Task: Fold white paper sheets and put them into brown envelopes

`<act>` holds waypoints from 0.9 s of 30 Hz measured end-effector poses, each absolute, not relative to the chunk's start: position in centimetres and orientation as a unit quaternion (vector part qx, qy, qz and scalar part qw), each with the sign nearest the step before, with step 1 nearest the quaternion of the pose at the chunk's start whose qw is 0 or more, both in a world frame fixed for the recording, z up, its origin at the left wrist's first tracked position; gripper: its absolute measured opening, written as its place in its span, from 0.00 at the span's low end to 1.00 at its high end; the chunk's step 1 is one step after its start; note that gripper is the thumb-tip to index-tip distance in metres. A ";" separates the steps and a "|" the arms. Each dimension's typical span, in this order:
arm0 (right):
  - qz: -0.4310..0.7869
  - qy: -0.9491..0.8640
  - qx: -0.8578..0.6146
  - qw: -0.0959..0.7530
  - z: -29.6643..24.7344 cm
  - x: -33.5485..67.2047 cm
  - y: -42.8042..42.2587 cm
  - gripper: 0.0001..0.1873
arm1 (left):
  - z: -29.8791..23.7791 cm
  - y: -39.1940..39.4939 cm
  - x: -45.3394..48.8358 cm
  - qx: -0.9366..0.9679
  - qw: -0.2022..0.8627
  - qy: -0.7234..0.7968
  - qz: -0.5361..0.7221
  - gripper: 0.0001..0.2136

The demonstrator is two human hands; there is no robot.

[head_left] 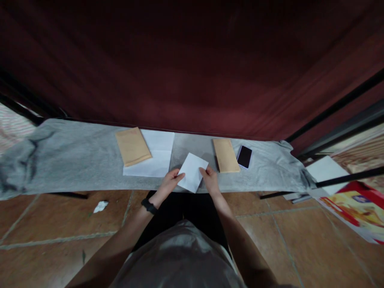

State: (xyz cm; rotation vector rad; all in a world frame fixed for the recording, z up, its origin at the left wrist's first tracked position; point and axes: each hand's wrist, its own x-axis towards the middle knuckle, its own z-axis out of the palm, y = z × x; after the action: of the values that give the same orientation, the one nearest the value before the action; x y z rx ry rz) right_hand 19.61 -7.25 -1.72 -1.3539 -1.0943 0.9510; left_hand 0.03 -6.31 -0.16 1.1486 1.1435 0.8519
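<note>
A white sheet of paper (pixel 192 171), apparently folded to a small rectangle, is held tilted at the table's front edge. My left hand (pixel 170 181) pinches its lower left side, thumb on top. On the opposite side, my right hand (pixel 210 179) grips the paper in the same way; the fingers beneath are hidden. To the left lie larger white sheets (pixel 160 160) with a crease across them, partly covered by a brown envelope (pixel 133 147). Just right of my right hand rests another brown envelope (pixel 226 156).
A phone (pixel 245 157) with a dark screen lies beside the right envelope. Grey cloth (pixel 75 156) covers the narrow table. A dark red curtain (pixel 192 96) hangs behind it. At the right stands a red and yellow box (pixel 357 208); crumpled white paper (pixel 101 206) lies on the tiled floor.
</note>
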 end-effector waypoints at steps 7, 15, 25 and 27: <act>0.321 -0.488 -0.624 0.520 -3.0 20.0 -4.7 0.21 | -1.0 -5.4 1.4 0.488 0.575 0.544 0.367 0.16; 0.140 -0.663 -0.622 0.393 -4.9 19.8 -6.9 0.24 | -2.1 -3.9 2.6 0.483 0.558 0.578 0.349 0.08; 0.065 -0.793 -0.565 0.217 -5.1 19.7 -9.6 0.29 | -1.9 -3.0 2.6 0.523 0.509 0.623 0.281 0.05; 0.056 -0.796 -0.568 0.202 -4.9 19.4 -9.6 0.27 | -1.4 -3.3 2.2 0.551 0.467 0.640 0.261 0.08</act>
State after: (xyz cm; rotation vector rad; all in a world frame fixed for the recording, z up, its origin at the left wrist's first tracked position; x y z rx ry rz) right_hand 19.44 -9.57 -4.90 -1.5864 -2.2217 0.1572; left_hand 2.23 -3.29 -1.38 1.3529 1.5699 0.6404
